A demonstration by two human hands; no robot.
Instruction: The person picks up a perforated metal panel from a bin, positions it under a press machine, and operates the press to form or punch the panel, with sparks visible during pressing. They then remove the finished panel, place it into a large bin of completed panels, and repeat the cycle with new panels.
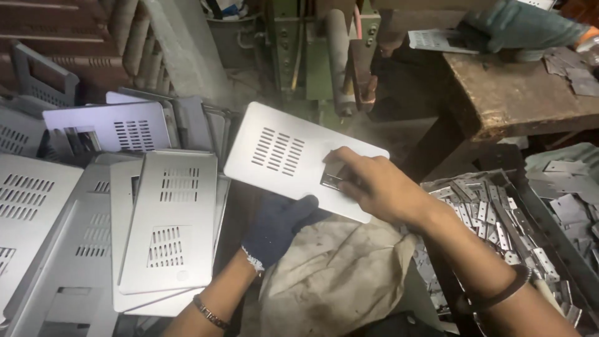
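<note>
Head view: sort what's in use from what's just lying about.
In use: vented metal panel, held by gloved left hand; small hinge under bare right hand.
Lying about: stacked panels, hinge bin, wooden bench, cloth.

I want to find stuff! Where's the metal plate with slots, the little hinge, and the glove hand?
metal plate (274,150), head view, on its slotted vent.
little hinge (331,180), head view, on its square face.
left hand (277,228), head view, on the dark glove's back.

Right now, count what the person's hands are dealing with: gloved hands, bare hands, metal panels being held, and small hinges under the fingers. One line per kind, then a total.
Gloved hand: 1, the left hand, under the panel
Bare hand: 1, the right hand
Held slotted panel: 1
Small hinge under the fingertips: 1
Total: 4
</note>
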